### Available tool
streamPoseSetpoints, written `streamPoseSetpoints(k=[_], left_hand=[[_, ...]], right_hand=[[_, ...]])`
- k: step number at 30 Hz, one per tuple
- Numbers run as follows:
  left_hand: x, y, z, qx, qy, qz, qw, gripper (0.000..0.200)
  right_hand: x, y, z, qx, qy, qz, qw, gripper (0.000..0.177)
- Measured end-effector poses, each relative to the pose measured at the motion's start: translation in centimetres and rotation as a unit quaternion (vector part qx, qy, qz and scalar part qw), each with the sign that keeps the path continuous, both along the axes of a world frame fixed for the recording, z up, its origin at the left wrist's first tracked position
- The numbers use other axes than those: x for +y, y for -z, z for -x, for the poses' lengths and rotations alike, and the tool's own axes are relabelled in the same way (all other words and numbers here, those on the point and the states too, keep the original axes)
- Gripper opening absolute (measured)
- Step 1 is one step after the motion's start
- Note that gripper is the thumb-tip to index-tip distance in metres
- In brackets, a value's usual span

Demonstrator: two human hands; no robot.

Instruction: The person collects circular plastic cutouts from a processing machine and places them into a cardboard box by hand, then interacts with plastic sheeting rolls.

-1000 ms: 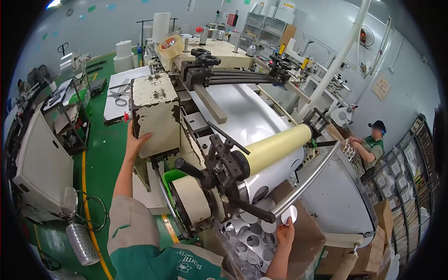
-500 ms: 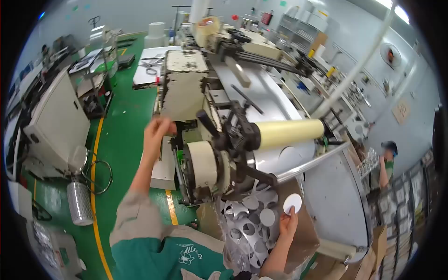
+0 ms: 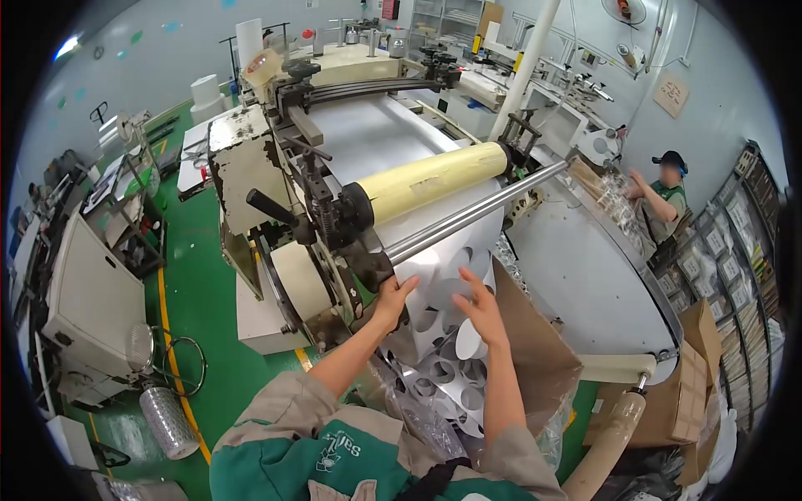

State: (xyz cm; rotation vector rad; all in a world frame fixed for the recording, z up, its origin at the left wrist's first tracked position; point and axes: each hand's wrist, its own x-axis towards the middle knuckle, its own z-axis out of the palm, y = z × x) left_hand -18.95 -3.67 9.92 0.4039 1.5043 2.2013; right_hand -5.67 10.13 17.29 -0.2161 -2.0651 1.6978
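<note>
A perforated silver roll (image 3: 167,422) lies on the green floor (image 3: 196,292) at the far left, below a grey cabinet (image 3: 92,292). Next comes the machine's chipped cream housing (image 3: 242,175), with a black handle (image 3: 267,204) sticking out of it and a cream wheel (image 3: 301,280) underneath. A yellow roller (image 3: 426,179) and a steel bar (image 3: 476,213) run across the machine side by side. The white punched web (image 3: 443,267), full of round holes, hangs down from under the bar into a cardboard box (image 3: 535,351).

The left hand (image 3: 391,301) rests on the web's left edge just below the bar; whether its fingers pinch the sheet cannot be told. The right hand (image 3: 483,311) is just beside it, fingers spread and flat against the web, gripping nothing. At the far right a co-worker (image 3: 664,196) handles material at the table's (image 3: 585,292) edge.
</note>
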Motion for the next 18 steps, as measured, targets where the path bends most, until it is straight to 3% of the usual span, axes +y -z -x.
streamPoseSetpoints(k=[2,3,4,6,8,10,11,12,14,15,16,18], left_hand=[[0.3,0.6,-0.1,0.042,0.019,-0.020,0.999,0.017],[0.2,0.4,-0.6,0.014,0.046,-0.040,0.998,0.015],[-0.3,-0.3,-0.9,0.024,0.064,-0.042,0.997,0.014],[-1.2,-1.2,-0.9,-0.018,0.120,-0.007,0.993,0.016],[-2.0,-4.3,-1.3,-0.038,0.149,0.005,0.988,0.030],[-2.0,-5.1,-1.2,-0.062,0.142,-0.046,0.987,0.034],[-0.8,-1.5,0.6,-0.060,0.147,-0.006,0.987,0.041],[-1.2,-3.3,0.8,-0.062,0.146,0.014,0.987,0.046],[-0.8,-5.2,-0.2,-0.011,-0.055,0.000,0.998,0.024],[0.6,-3.5,0.5,-0.032,-0.076,-0.075,0.994,0.020],[-0.3,-6.6,-0.2,-0.089,-0.077,-0.125,0.985,0.018],[0.7,-7.3,-0.1,-0.109,-0.149,-0.020,0.983,0.018]], right_hand=[[0.5,-0.3,2.7,0.028,-0.033,-0.250,0.967,0.034],[0.5,0.0,3.9,0.058,-0.018,-0.269,0.961,0.030],[0.7,-0.2,4.1,-0.026,-0.038,-0.154,0.987,0.027],[1.8,0.4,3.9,-0.134,-0.031,-0.084,0.987,0.031],[1.9,3.3,1.8,-0.067,0.069,0.090,0.991,0.030],[3.3,7.1,-1.4,0.010,0.120,0.284,0.951,0.032],[4.2,9.1,-3.4,0.045,0.128,0.341,0.930,0.037],[4.9,11.0,-5.5,0.034,0.177,0.298,0.937,0.039],[5.6,12.1,-8.2,0.007,0.223,0.233,0.947,0.041],[4.5,9.0,-8.0,0.000,0.208,0.241,0.948,0.042],[3.1,6.4,-7.8,-0.012,0.200,0.251,0.947,0.044],[2.5,2.5,-6.1,-0.029,0.134,0.206,0.969,0.041]])
